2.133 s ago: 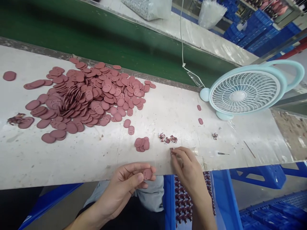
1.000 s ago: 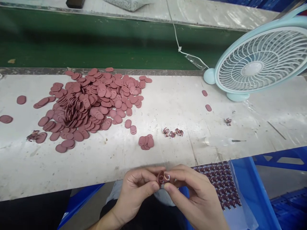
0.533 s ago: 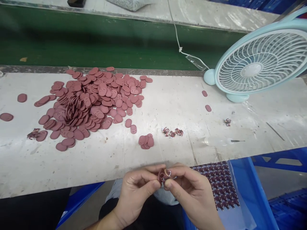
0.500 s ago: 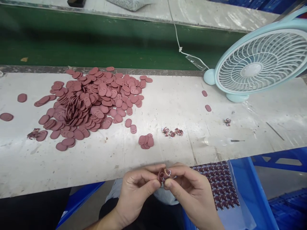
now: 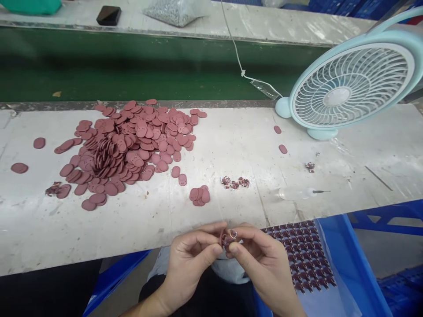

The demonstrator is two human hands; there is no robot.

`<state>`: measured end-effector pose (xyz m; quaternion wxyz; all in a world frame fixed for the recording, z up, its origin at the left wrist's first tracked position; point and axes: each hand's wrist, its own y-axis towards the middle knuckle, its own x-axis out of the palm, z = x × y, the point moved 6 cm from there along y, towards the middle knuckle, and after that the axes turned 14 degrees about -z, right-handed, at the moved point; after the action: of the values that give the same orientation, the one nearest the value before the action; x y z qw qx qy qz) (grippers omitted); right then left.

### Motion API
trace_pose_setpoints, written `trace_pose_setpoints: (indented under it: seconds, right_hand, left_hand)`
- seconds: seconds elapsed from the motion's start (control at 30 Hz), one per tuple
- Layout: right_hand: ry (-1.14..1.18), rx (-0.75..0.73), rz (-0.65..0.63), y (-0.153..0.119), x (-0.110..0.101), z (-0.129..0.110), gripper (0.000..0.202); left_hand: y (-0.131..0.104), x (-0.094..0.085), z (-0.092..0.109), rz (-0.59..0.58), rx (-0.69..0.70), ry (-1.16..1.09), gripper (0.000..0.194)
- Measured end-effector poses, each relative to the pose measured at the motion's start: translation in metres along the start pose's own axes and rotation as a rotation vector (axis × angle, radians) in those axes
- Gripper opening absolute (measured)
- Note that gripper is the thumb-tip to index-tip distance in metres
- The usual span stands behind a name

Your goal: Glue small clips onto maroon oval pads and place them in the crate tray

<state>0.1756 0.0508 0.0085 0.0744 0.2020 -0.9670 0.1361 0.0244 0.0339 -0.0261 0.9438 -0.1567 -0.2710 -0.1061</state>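
At the table's front edge my two hands meet, fingers pinched. My left hand grips a reddish-brown oval disc, seen nearly edge-on. Between the thumb and index finger of my right hand is a small dark red figurine with whitish trim. Disc and figurine are against each other; the exact contact is hidden by fingertips. Just beyond lies a small stack of oval discs, with several little figurines to its right. A large heap of the same discs covers the left of the table.
A light blue fan stands at the right. Before it lie a clear bottle with a dark needle tip and another figurine. Rows of figurines fill a sheet in a blue crate at lower right. A green strip runs behind.
The view has tilted up slightly and shifted left. My hands stay together in nearly the same place, and the figurine shows a little more between the fingertips.
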Motion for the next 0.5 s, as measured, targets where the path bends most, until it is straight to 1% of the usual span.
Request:
trace_pose_setpoints:
  seconds: [0.07, 0.1, 0.17, 0.23, 0.3, 0.33, 0.4, 0.47, 0.5]
  right_hand:
    - [0.008, -0.005, 0.053, -0.007, -0.009, 0.002, 0.015]
    - [0.009, -0.005, 0.091, -0.013, -0.016, 0.005, 0.014]
    - [-0.006, 0.008, 0.181, -0.031, -0.036, 0.013, 0.013]
    - [-0.051, 0.043, 0.3, -0.056, -0.063, 0.026, 0.015]
    - [-0.12, 0.113, 0.46, -0.086, -0.093, 0.042, 0.021]
    - [-0.155, 0.157, 0.547, -0.102, -0.107, 0.051, 0.024]
    - [-0.225, 0.245, 0.682, -0.134, -0.131, 0.066, 0.031]
    - [-0.279, 0.308, 0.756, -0.164, -0.146, 0.081, 0.036]
    - [-0.299, 0.328, 0.786, -0.179, -0.151, 0.089, 0.038]
  left_hand:
    - [0.001, -0.002, 0.01, -0.029, 0.019, 0.115, 0.006]
    - [0.003, -0.006, 0.019, -0.043, 0.04, 0.223, 0.009]
    - [0.01, -0.018, 0.043, -0.058, 0.11, 0.553, 0.016]
    - [0.023, -0.03, 0.067, -0.077, 0.197, 0.971, 0.025]
    - [0.039, -0.04, 0.08, -0.151, 0.232, 1.315, 0.028]
    - [0.048, -0.044, 0.083, -0.201, 0.23, 1.424, 0.027]
    - [0.061, -0.05, 0.086, -0.275, 0.229, 1.541, 0.023]
    - [0.067, -0.051, 0.087, -0.316, 0.213, 1.558, 0.021]
    - [0.068, -0.052, 0.087, -0.329, 0.178, 1.54, 0.02]
